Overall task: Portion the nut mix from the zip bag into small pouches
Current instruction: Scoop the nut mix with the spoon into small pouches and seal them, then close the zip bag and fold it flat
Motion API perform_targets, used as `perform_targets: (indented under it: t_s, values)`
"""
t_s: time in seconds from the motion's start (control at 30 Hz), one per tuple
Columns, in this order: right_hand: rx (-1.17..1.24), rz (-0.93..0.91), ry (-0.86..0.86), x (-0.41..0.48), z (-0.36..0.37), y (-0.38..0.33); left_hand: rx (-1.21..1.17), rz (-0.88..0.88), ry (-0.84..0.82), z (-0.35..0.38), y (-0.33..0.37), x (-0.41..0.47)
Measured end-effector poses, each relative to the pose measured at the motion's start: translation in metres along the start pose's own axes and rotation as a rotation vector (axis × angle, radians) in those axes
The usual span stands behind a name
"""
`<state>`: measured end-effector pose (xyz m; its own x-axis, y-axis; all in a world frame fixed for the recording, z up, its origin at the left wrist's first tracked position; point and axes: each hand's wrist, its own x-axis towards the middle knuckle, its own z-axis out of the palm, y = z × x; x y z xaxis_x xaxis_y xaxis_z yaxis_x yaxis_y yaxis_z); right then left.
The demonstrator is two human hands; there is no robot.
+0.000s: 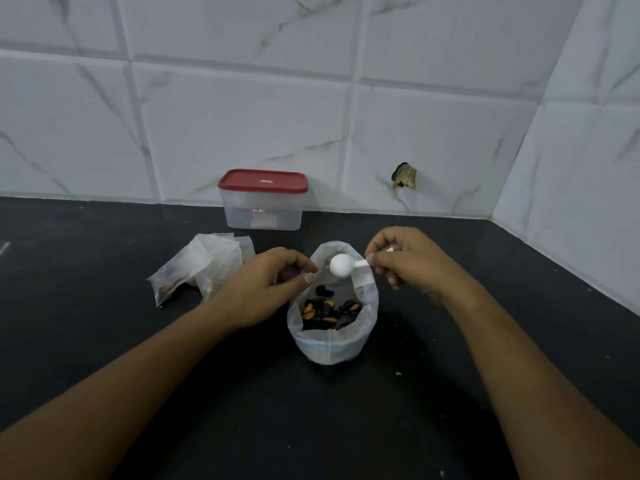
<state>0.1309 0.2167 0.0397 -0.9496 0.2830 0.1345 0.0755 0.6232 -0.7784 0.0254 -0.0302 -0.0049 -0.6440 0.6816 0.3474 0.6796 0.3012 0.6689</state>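
A clear zip bag (329, 344) stands open on the black counter, with dark and orange nut mix (329, 311) in its bottom. My left hand (266, 289) pinches the bag's left rim and holds the mouth open. My right hand (412, 261) grips the handle of a small white scoop (341, 265), whose round bowl hangs over the bag's mouth, above the nuts. Several small clear pouches (201, 268) lie in a crumpled heap to the left of the bag; some dark pieces show inside them.
A clear plastic box with a red lid (263, 200) stands against the tiled wall behind the bag. The black counter (104, 323) meets a second tiled wall at the right. A dark hole (403, 175) marks the back wall.
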Motion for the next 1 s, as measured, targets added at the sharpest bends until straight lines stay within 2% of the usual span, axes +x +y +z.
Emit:
perform_targets:
  t_s: [0.07, 0.2, 0.3, 0.47, 0.6, 0.73, 0.87, 0.93, 1.0]
  values:
    - [-0.137, 0.024, -0.035, 0.000, 0.002, 0.001, -0.003, -0.001, 0.007, 0.000, -0.001, 0.000]
    - [0.044, 0.046, -0.046, 0.001, 0.004, 0.005, -0.009, -0.004, 0.007, 0.001, -0.001, 0.000]
    - [-0.038, 0.062, -0.064, -0.001, 0.005, 0.004, -0.013, -0.002, 0.026, 0.001, -0.001, -0.001]
    - [0.345, 0.052, 0.101, 0.001, -0.002, -0.004, -0.052, -0.015, 0.045, 0.002, -0.002, -0.002]
    - [0.498, 0.132, 0.131, 0.007, 0.004, -0.003, -0.170, -0.036, 0.116, 0.003, 0.002, 0.003]
    - [0.445, 0.157, 0.140, 0.038, 0.008, -0.009, -0.335, -0.146, 0.199, 0.007, 0.004, 0.032]
    - [0.297, 0.146, 0.000, 0.083, 0.013, -0.008, -0.472, -0.299, 0.270, 0.017, -0.002, 0.076]
    - [0.219, 0.156, -0.034, 0.102, 0.018, -0.003, -0.451, -0.297, 0.305, 0.023, -0.007, 0.090]
    - [0.155, 0.166, -0.011, 0.120, 0.025, 0.005, -0.334, -0.259, 0.307, 0.031, -0.015, 0.097]
